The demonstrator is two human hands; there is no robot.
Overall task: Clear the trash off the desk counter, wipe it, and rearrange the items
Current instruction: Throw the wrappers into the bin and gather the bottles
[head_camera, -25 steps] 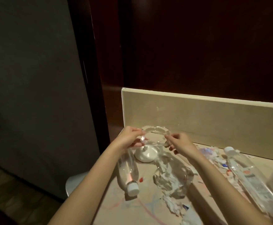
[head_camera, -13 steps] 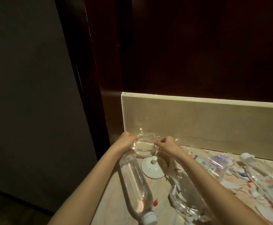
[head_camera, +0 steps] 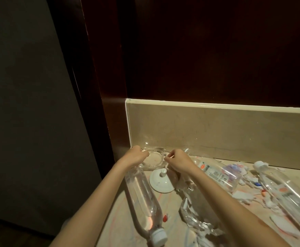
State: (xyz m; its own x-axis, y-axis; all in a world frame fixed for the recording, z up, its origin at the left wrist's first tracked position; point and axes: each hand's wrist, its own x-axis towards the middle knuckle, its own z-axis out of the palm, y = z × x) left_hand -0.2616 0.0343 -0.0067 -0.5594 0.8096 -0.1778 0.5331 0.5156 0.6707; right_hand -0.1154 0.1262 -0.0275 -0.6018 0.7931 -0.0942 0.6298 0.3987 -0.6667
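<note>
A clear glass ashtray (head_camera: 153,159) sits in the back left corner of the beige counter (head_camera: 117,227), against the backsplash. My left hand (head_camera: 135,156) holds its left rim and my right hand (head_camera: 178,162) pinches its right rim. Just in front of it lies a white ceramic lid (head_camera: 160,180) with a knob. A clear plastic bottle (head_camera: 144,198) with a white cap lies along the counter under my left forearm.
Crumpled clear plastic wrap (head_camera: 197,218) lies under my right arm. Two more plastic bottles (head_camera: 218,172) (head_camera: 286,195) lie to the right among torn paper scraps (head_camera: 241,195). Dark wood panelling rises behind the backsplash (head_camera: 217,127); the counter's left edge drops off to a dim floor.
Both hands lowered the glass ashtray from mid-air into the back left corner of the counter. The view has shifted closer and to the left.
</note>
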